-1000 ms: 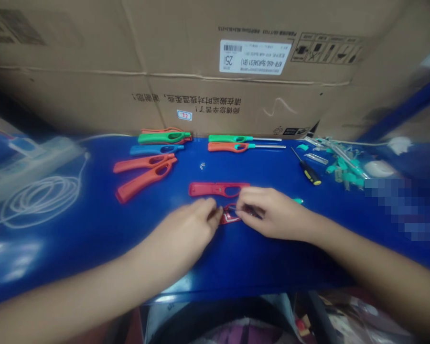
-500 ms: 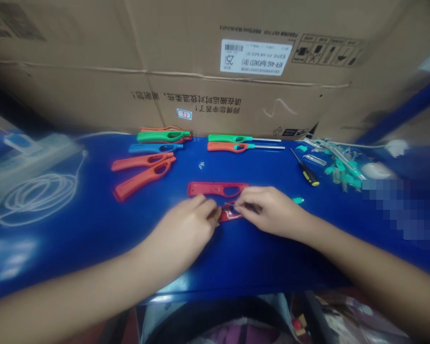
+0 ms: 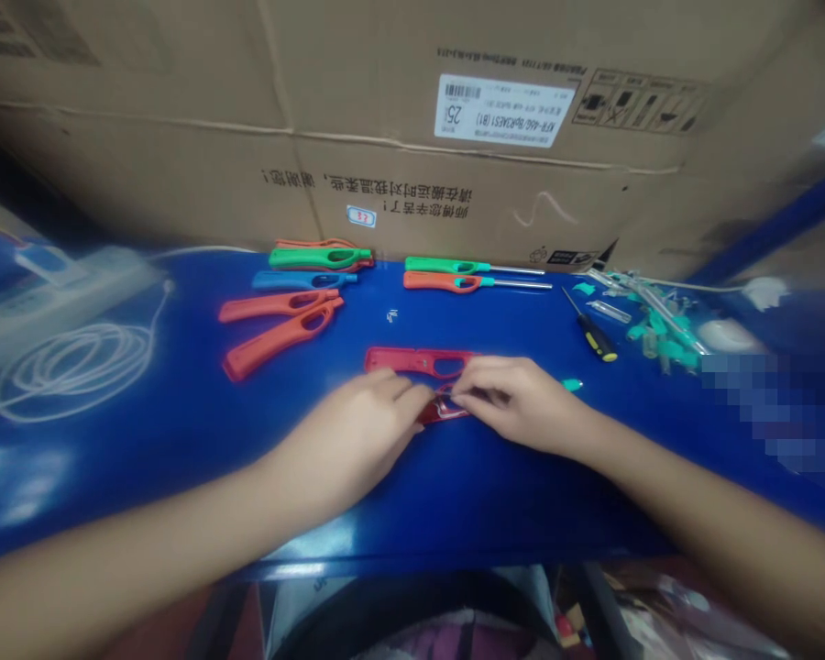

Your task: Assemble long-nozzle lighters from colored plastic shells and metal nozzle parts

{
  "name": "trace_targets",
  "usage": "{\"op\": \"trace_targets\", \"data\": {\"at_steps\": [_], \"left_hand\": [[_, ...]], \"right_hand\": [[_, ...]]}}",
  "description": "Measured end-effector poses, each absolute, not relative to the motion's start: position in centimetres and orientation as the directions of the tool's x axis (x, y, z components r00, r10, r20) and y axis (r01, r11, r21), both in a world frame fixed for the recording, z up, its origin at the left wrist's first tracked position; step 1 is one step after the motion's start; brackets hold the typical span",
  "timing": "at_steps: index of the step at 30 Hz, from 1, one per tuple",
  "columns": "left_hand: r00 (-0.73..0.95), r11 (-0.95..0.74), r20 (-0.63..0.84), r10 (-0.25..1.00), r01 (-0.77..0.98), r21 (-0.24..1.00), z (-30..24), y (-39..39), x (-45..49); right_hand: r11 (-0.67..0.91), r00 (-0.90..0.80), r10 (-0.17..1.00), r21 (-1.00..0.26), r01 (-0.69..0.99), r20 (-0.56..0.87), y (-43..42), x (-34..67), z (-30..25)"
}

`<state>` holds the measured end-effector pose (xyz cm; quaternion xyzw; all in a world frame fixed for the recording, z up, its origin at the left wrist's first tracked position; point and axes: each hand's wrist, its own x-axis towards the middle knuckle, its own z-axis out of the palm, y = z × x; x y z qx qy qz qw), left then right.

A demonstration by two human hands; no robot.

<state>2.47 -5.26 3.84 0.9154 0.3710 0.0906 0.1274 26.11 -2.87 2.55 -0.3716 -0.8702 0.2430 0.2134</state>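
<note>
A red lighter half-shell lies on the blue table between my hands, with a thin white wire running inside it. My left hand is closed over the shell's left end, thumb and fingers pressed together. From the other side, my right hand pinches at the shell's right part. Whatever is between those fingertips is too small to make out. Just behind sits a second red half-shell, its right end partly covered by my right hand.
Orange lighter handles, a blue handle and a green handle lie back left. Two long-nosed lighters rest near the cardboard box. At right are a screwdriver and clear and teal parts. A coiled white cable lies left.
My left fingers have moved slightly right, further over the red half-shell and closer to my right fingertips. The right hand stays nearly in place. The view has shifted a little.
</note>
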Motion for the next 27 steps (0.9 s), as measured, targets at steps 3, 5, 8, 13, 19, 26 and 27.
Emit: {"op": "trace_targets", "data": {"at_steps": [3, 5, 8, 13, 19, 26, 27], "left_hand": [[0.722, -0.711, 0.071, 0.689, 0.652, 0.264, 3.8, -5.4, 2.6], [0.741, -0.731, 0.067, 0.668, 0.636, 0.246, 3.6, -5.3, 2.5], [0.755, -0.738, 0.061, 0.653, 0.617, 0.273, 3.1, -5.1, 2.4], [0.766, -0.742, 0.055, 0.640, 0.599, 0.302, 2.8, -4.8, 2.3], [0.772, -0.749, 0.073, 0.632, 0.584, 0.314, 3.1, -4.7, 2.4], [0.767, -0.739, 0.074, 0.637, 0.582, 0.340, 3.0, -4.7, 2.3], [0.765, -0.737, 0.077, 0.640, 0.582, 0.343, 2.9, -4.7, 2.3]], "right_hand": [[0.599, -0.641, 0.748, -0.591, 0.540, 0.173, -3.0, 26.2, 3.1], [0.589, -0.641, 0.751, -0.601, 0.540, 0.160, -3.0, 26.4, 3.5], [0.584, -0.662, 0.738, -0.615, 0.530, 0.130, -2.9, 26.8, 3.9], [0.579, -0.684, 0.726, -0.603, 0.549, 0.075, -2.6, 27.3, 4.1], [0.591, -0.711, 0.700, -0.617, 0.521, 0.071, -2.5, 27.7, 4.4], [0.602, -0.725, 0.684, -0.623, 0.501, 0.078, -2.7, 27.8, 4.8], [0.598, -0.723, 0.686, -0.623, 0.504, 0.074, -2.7, 27.8, 4.8]]}}
